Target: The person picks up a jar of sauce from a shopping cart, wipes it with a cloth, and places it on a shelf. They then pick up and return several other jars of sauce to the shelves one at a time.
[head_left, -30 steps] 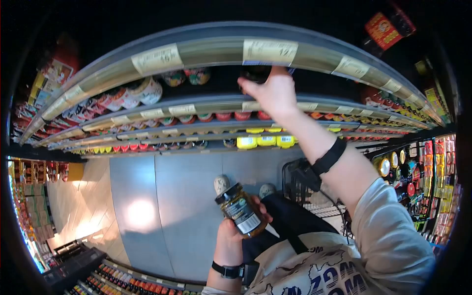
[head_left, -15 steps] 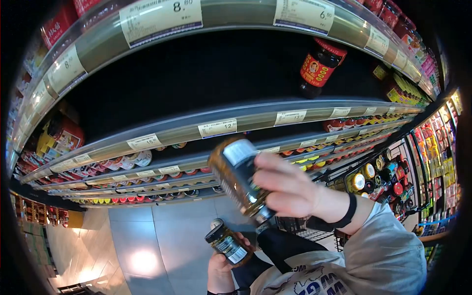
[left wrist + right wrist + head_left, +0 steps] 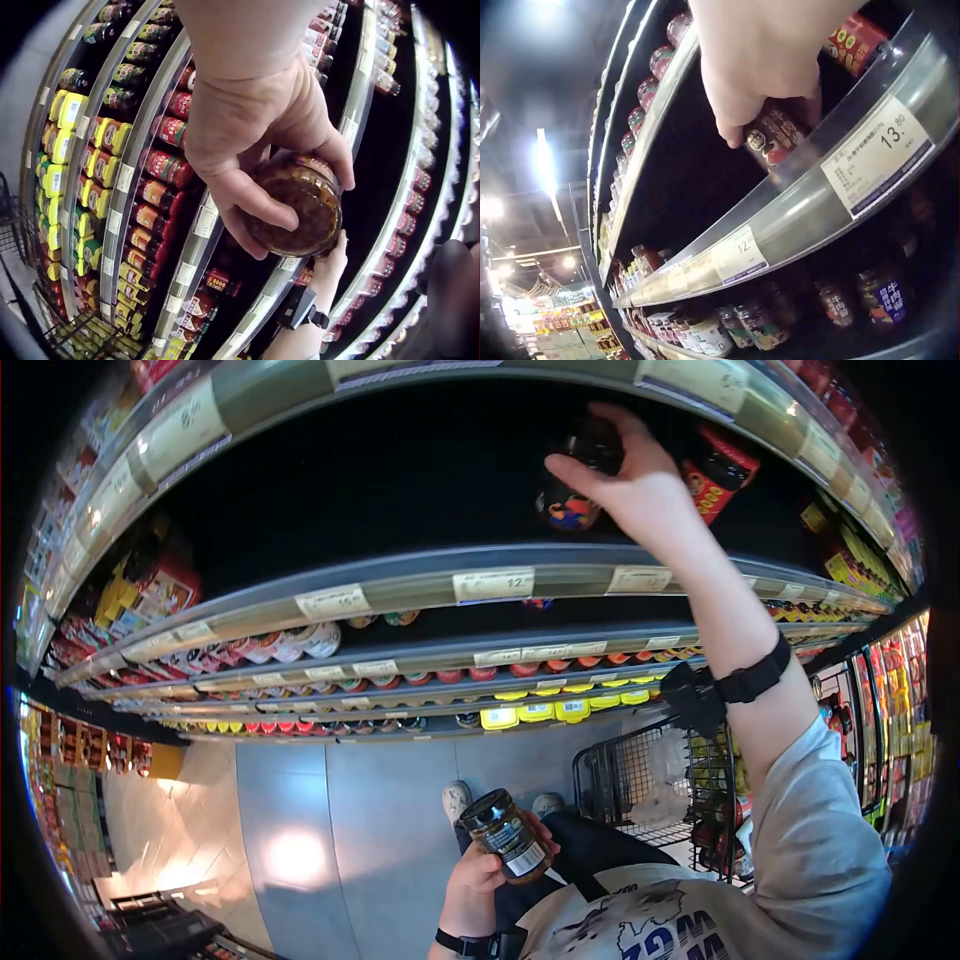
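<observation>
My left hand point(image 3: 478, 875) grips a glass sauce jar point(image 3: 508, 840) with a dark lid and a dark label with a barcode, low in front of my body. From the left wrist view, the fingers curl round that jar, whose brown contents show through its glass base point(image 3: 292, 214). My right hand point(image 3: 645, 485) reaches into the upper shelf and holds a second sauce jar point(image 3: 568, 505). In the right wrist view, this jar has a brown label point(image 3: 778, 135) and stands just behind the shelf's front rail. A jar with a red label point(image 3: 708, 485) stands beside my right hand.
The shelf edge point(image 3: 400, 597) with price tags curves across below my right forearm. Lower shelves carry rows of jars and yellow tubs point(image 3: 535, 711). A wire shopping cart point(image 3: 640, 770) with goods stands to the right of my legs.
My right hand was inside a lower shelf, then carried a tilted jar in front of the shelves; now it is up inside the upper shelf with a jar. The left hand keeps its jar.
</observation>
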